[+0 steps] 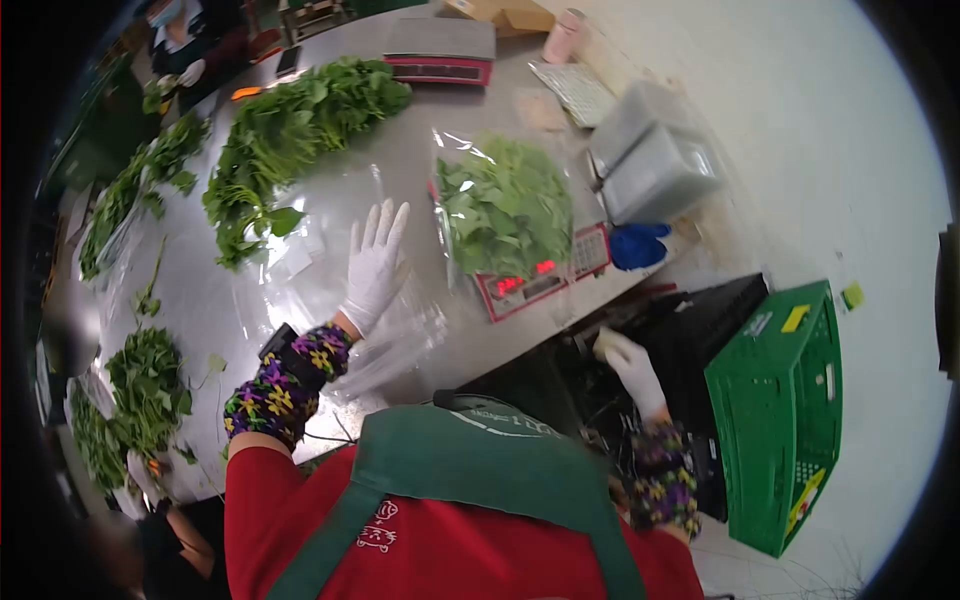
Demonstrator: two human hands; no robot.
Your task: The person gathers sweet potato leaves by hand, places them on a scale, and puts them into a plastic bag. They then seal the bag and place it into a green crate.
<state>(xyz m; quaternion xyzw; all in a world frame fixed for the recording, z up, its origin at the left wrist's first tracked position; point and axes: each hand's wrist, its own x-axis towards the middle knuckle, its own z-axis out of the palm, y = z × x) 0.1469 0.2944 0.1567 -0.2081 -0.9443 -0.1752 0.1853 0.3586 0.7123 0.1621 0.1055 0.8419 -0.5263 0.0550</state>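
Note:
My left hand (375, 262), in a white glove, is flat and open with fingers stretched over the steel table, beside a sheet of clear plastic (395, 350). To its right, a clear bag of leafy greens (508, 205) rests on a red scale (522, 297) with lit red digits. A large heap of leafy greens (290, 140) lies just beyond my left hand. My right hand (630, 368), also gloved in white, is low beside the table edge, over dark crates (720, 310). Its fingers are blurred, and I cannot tell whether they hold anything.
Another scale (440, 55) stands at the back. Clear plastic containers (660, 175) and a blue cloth (638, 245) sit at the table's right. A green crate (775, 420) stands at right. Co-workers are at the far left (190, 55) and lower left (180, 540), near more greens (148, 385).

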